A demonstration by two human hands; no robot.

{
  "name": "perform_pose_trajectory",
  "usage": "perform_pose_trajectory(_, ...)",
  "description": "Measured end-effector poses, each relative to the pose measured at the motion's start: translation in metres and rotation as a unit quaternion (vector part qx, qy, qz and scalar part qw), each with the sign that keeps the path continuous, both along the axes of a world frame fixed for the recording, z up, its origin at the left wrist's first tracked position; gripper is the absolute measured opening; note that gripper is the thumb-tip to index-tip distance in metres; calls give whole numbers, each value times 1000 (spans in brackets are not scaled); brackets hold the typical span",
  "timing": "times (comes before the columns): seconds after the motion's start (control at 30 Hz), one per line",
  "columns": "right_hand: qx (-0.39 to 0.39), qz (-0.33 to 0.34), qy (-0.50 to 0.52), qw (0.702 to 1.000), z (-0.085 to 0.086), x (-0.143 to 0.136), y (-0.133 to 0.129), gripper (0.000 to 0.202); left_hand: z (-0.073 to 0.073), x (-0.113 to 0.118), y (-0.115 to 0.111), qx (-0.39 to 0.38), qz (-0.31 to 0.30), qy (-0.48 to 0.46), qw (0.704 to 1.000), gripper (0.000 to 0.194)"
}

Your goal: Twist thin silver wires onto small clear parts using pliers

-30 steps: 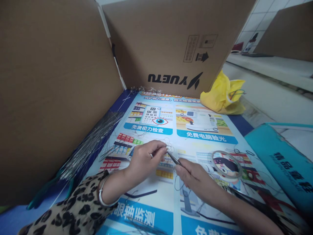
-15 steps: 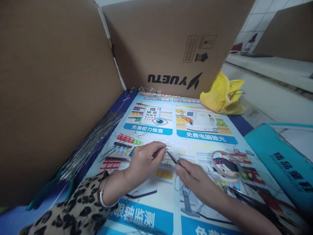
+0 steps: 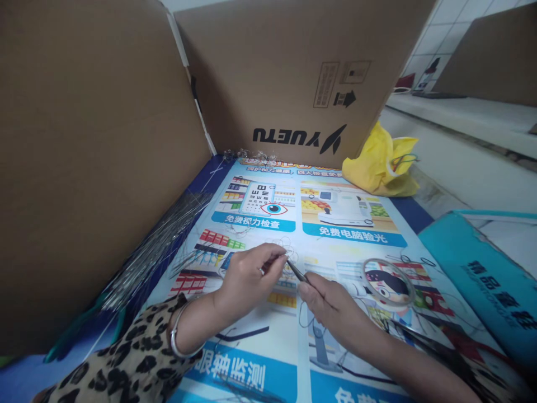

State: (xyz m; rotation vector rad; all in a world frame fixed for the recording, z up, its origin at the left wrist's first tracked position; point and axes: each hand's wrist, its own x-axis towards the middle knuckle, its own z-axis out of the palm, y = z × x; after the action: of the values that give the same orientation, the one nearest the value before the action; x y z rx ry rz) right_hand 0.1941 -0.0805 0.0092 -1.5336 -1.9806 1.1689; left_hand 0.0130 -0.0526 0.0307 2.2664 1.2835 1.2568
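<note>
At the middle of the head view, my left hand (image 3: 254, 277) pinches a thin looped wire (image 3: 289, 246) between thumb and fingertips. The wire's fine loops show faintly just beyond the fingers. My right hand (image 3: 325, 302) is closed around slim metal tweezers (image 3: 297, 271), whose narrow tip meets the wire at my left fingertips. The rear part of the tweezers is hidden in my palm. Both hands are held above a printed poster (image 3: 300, 313) covering the table.
Several thin metal wires (image 3: 155, 246) lie bundled at left, beside a tall cardboard panel (image 3: 96, 168). Small wire pieces (image 3: 251, 155) sit at the back. A clear tape roll (image 3: 388, 282) lies right, with a yellow bag (image 3: 381, 162) and turquoise box (image 3: 482, 274) beyond.
Almost nothing differs. Both hands keep their grip at the same spot, with only a very slight shift of my left fingers on the wire.
</note>
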Motion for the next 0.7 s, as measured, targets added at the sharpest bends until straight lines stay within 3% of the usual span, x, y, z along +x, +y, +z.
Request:
perform_pose_trajectory(0.33, -16, -9, 7, 1000, 4, 1, -2, 40, -7, 0, 2, 46, -5, 3, 999, 12)
perform_pose_trajectory(0.7, 24, -4, -13, 1000, -1, 2, 1, 37, 1, 1, 0, 1, -24, -1, 1000, 10)
